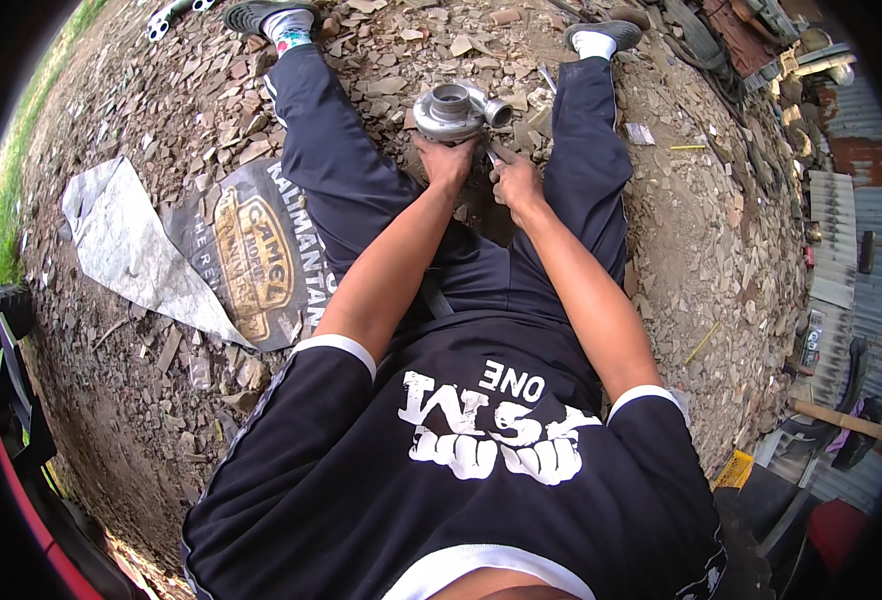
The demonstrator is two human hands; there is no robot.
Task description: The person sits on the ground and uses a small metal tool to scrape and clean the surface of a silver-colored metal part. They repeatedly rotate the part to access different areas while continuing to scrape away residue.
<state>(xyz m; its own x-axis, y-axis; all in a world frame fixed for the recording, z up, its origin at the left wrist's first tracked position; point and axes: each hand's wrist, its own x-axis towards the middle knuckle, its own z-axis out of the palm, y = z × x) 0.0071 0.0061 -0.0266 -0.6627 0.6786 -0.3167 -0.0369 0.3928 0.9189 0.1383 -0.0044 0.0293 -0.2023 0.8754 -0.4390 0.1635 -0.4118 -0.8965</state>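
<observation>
A silver-grey metal turbocharger (448, 118), with a round snail-shaped housing and a pipe outlet at its right, is raised between my spread legs. My left hand (445, 160) grips it from the near side, its fingers partly hidden beneath the housing. Just right of that, my right hand (517, 181) is closed around a slim metal tool (492, 155), which points up toward the turbocharger's near right side. Most of the tool is covered by my fingers, so its exact kind cannot be made out. The turbocharger's underside is out of sight.
Broken stone and tile chips (381, 85) cover the ground. At left lie a whitish sheet (136, 245) and a dark printed sheet (261, 250). Another metal tool (547, 78) rests near my right shin. Corrugated metal sheets (871, 220) and a wooden handle (846, 421) line the right.
</observation>
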